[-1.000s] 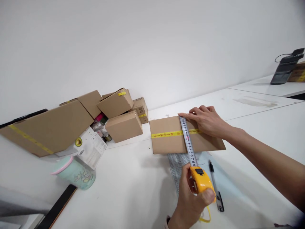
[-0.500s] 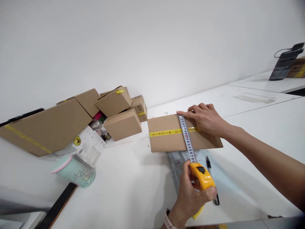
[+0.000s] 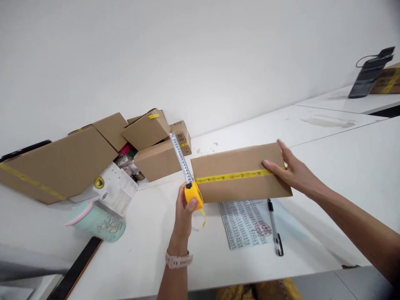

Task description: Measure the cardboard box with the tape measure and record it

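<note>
In the head view, the person's right hand [image 3: 293, 171] was clamped on the right end of a long, brown cardboard box [image 3: 234, 189] with a shiny yellow tape strip [image 3: 231, 176], at the printed paper sheet's [image 3: 243, 227] far edge; whether it touched the white table [image 3: 140, 254] was unclear. It looked light, stiff and matt, likely dentable, best held by its ends. The left hand [image 3: 183, 216], apart, gripped a rounded yellow tape measure [image 3: 194, 196], its silver blade [image 3: 181, 157] extended.

The long brown cardboard box [image 3: 237, 162] bears red-printed yellow tape [image 3: 225, 177]. The rounded plastic tape measure [image 3: 193, 193] is yellow-orange. Pink rings the mint-green cylindrical tumbler [image 3: 100, 225] at left.
</note>
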Motion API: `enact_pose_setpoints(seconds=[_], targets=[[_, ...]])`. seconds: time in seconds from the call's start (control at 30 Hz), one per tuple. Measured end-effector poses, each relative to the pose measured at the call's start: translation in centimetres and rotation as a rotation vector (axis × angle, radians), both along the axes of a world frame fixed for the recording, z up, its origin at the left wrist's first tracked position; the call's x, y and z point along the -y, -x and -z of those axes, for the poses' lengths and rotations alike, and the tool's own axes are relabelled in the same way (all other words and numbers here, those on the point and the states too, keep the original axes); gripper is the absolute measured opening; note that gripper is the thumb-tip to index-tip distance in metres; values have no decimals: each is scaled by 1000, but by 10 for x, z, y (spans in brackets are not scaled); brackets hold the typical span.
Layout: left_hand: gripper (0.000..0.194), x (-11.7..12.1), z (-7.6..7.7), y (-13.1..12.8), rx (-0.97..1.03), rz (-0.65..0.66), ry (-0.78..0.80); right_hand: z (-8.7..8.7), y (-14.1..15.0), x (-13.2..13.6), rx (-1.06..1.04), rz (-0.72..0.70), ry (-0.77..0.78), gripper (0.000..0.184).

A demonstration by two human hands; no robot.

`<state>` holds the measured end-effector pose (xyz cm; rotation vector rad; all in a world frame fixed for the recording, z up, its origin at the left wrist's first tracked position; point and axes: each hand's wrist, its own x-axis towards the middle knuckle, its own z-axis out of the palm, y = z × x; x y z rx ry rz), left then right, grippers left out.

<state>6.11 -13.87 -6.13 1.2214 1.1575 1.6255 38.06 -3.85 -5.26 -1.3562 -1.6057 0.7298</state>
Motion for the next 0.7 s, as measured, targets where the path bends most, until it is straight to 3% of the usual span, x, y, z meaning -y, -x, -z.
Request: enact_pose_setpoints(seconds=[0.1, 0.23, 0.47, 0.53, 0.6, 0.67, 0.7], targets=[[62, -6, 10, -1, 19, 11, 17, 15, 0, 10, -184, -195, 133, 63], [71, -6, 15, -7, -20, -65, -44, 34, 7, -3, -316, -339, 13, 62], [68, -11, 20, -2, -34, -121, 91, 62, 23, -41, -234, -373, -69, 64], [70, -3, 20, 2, -105, -165, 81, 67, 24, -40, -200, -294, -103, 65], [74, 13, 17, 6, -224, -153, 51, 64, 23, -33, -216, -90, -164, 65], [79, 32, 14, 8, -346, -24, 60, 48, 20, -20, -292, 110, -208, 63], [84, 41, 13, 7, -401, 70, 91, 37, 19, -12, -349, 137, -201, 62]])
